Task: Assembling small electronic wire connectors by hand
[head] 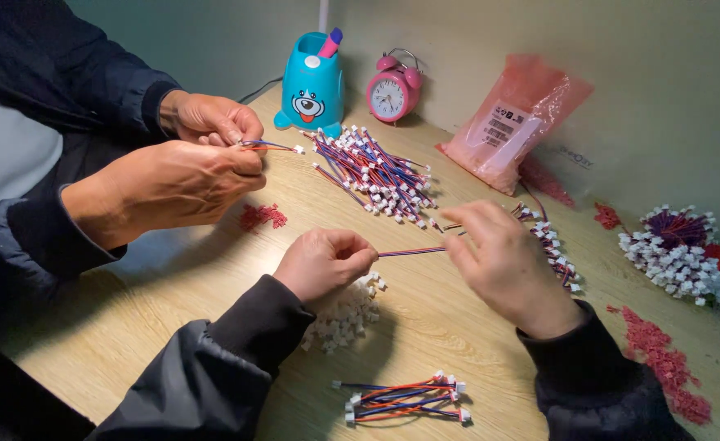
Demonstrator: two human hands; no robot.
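Red-and-blue wire (413, 251) stretched between both hands, left hand (325, 263) clenched on one end, right hand (503, 261) pinching the other, white connectors (345, 314) heaped on wooden desk (172, 327) beneath.

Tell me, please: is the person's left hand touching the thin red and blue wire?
Touching. The head view shows the left hand closed on one end of the thin red and blue wire, which runs straight to the right hand holding the other end.

Blue bear pen holder (312, 82), pink alarm clock (393, 90), pink bag (513, 122).
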